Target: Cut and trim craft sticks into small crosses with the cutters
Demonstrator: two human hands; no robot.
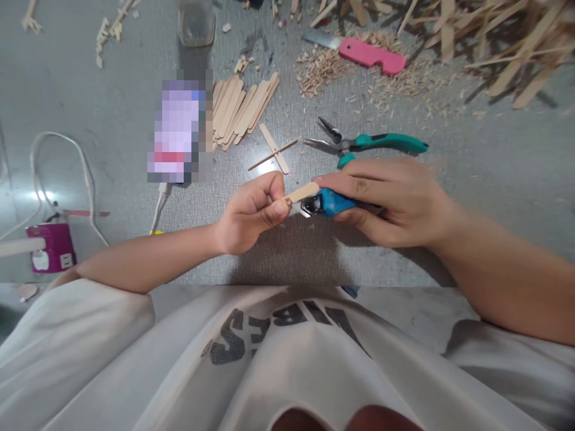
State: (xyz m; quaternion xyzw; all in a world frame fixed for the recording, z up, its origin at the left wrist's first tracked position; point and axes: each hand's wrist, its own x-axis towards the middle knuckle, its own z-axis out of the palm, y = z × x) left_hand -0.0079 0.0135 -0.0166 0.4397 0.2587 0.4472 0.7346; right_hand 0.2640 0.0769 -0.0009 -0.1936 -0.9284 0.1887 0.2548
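My left hand (254, 211) pinches one end of a flat wooden stick (303, 193) between thumb and fingers. From the other side, my right hand (389, 200) grips a blue-handled cutting tool (335, 202), whose metal jaws are beside the stick. Whether the jaws touch the stick I cannot tell. Beyond my hands, one wooden stick (279, 160) lies with a thin stick (260, 163) across it. Green-handled pliers (390, 142) rest with jaws apart just past my right hand.
A pile of wooden sticks (238, 111) lies beside a blurred phone (175, 131) with a cable. A pink folding knife (372, 55) sits among wood shavings (318, 70). Loose sticks (516, 51) fill the far right. A clear container (196, 25) and purple box (53, 246) are left.
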